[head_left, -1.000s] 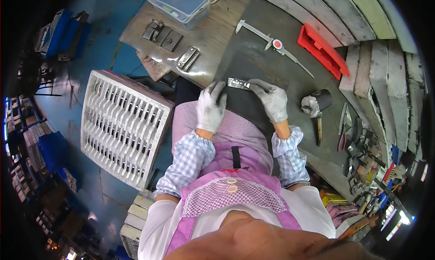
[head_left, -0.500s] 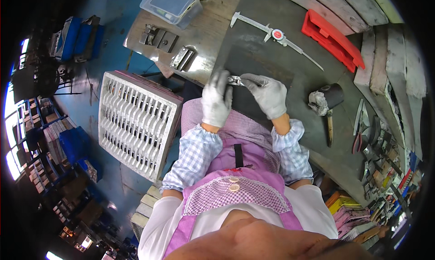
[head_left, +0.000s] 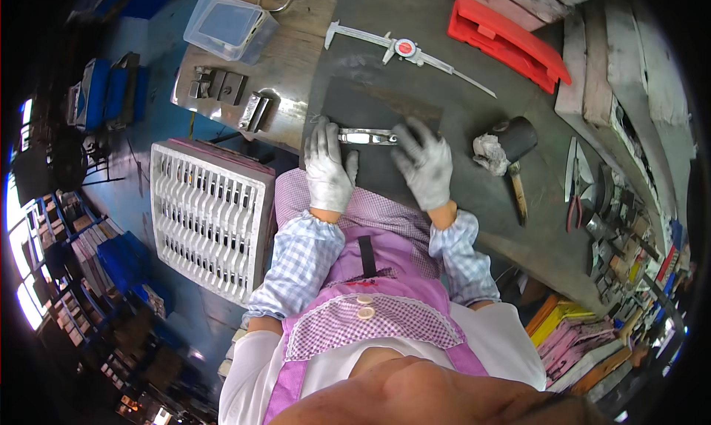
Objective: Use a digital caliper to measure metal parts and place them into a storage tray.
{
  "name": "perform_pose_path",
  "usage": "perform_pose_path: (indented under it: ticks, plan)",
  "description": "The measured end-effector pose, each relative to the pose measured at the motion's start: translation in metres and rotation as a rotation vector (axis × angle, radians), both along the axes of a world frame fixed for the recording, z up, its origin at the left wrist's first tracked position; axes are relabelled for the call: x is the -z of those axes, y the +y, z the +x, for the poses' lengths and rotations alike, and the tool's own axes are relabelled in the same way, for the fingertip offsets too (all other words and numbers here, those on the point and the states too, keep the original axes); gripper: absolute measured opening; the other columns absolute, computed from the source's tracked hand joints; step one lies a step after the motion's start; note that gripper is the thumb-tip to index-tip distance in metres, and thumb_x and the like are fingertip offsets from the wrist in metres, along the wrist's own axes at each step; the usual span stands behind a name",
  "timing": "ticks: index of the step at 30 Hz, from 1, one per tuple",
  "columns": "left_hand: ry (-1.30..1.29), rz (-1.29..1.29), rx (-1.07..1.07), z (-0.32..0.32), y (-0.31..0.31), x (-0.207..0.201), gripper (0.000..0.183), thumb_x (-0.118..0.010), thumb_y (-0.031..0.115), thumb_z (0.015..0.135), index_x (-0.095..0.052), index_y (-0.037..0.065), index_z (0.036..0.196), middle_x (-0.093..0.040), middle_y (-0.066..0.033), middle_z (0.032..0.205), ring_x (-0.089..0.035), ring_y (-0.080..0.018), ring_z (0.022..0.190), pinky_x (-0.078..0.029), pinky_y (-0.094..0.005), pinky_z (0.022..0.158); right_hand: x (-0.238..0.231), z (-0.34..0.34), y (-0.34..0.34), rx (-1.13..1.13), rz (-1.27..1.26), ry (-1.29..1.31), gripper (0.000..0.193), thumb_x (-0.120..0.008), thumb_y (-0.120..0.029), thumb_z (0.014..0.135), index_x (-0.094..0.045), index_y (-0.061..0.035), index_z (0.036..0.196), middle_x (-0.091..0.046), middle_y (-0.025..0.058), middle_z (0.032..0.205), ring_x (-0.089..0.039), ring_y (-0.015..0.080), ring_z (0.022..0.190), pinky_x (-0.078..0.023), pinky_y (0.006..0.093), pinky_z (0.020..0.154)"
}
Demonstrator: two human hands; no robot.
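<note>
A shiny, slender metal part (head_left: 365, 137), shaped like a handle, lies on the dark mat (head_left: 385, 99) between my two gloved hands. At its left end, my left hand (head_left: 329, 169) rests with fingers stretched out, touching or very close to the metal; I cannot tell which. My right hand (head_left: 427, 166) is at the other end, its fingers spread and slightly blurred, the index and thumb near the part's tip. Both hands wear pale grey work gloves. Beyond them lies a dial caliper (head_left: 406, 48).
To the right are a mallet (head_left: 516, 145), pliers (head_left: 575, 210) and a red plastic case (head_left: 507, 44). At the left edge sit metal blocks (head_left: 255, 112) and a clear plastic box (head_left: 231, 29). A white slotted tray (head_left: 211, 218) of metal parts stands left of my lap.
My fingers have opened and the hands have moved apart around the metal part, which now shows its full length on the mat. The whole view has shifted, so the bench appears further left.
</note>
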State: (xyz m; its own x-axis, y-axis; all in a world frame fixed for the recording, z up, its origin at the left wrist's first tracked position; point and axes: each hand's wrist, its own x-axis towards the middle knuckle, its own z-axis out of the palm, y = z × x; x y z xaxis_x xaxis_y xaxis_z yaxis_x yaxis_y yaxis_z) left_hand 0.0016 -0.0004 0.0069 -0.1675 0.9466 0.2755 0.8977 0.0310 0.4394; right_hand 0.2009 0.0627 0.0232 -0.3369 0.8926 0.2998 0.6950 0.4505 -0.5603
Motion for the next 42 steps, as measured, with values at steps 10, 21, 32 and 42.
perform_pose_path:
  ticks: [10, 21, 32, 42]
  plan:
    - [-0.275, 0.012, 0.033, -0.017, -0.008, -0.031, 0.069, -0.08, 0.025, 0.08, -0.054, 0.002, 0.14, -0.053, -0.023, 0.144, -0.047, -0.0426, 0.139, -0.038, -0.0541, 0.114, -0.024, -0.051, -0.008, -0.17, -0.115, 0.121, 0.038, -0.072, -0.001, 0.081, -0.077, -0.0135, 0.116, -0.072, 0.0106, 0.118, -0.07, 0.0282, 0.098, -0.055, 0.04, 0.08]
    - [-0.503, -0.482, -0.666, -0.351, -0.137, 0.016, 0.037, -0.053, 0.003, 0.097, -0.064, 0.003, 0.133, -0.07, -0.0183, 0.123, -0.07, -0.0277, 0.109, -0.059, -0.0389, 0.088, -0.014, -0.1, -0.021, -0.208, -0.395, 0.038, 0.025, -0.064, -0.003, 0.092, -0.075, -0.0021, 0.115, -0.072, 0.0139, 0.114, -0.069, 0.0293, 0.103, -0.053, 0.0384, 0.095]
    - [-0.069, -0.305, -0.79, -0.594, -0.15, 0.15, 0.033, -0.06, 0.01, 0.091, -0.074, 0.019, 0.119, -0.074, -0.0164, 0.113, -0.072, -0.0359, 0.102, -0.057, -0.0476, 0.089, 0.025, -0.085, -0.031, -0.2, 0.029, -0.152, 0.034, -0.063, -0.007, 0.085, -0.077, -0.0154, 0.115, -0.068, 0.012, 0.104, -0.067, 0.0342, 0.094, -0.054, 0.0465, 0.084]
    - [0.082, -0.667, -0.903, -0.589, -0.141, 0.096, 0.029, -0.057, 0.013, 0.095, -0.072, 0.014, 0.12, -0.073, -0.0196, 0.118, -0.07, -0.0372, 0.111, -0.056, -0.0488, 0.095, 0.013, -0.098, -0.033, -0.188, 0.106, -0.253, 0.033, -0.061, -0.011, 0.089, -0.077, -0.0161, 0.116, -0.065, 0.0146, 0.105, -0.066, 0.037, 0.092, -0.054, 0.0482, 0.084]
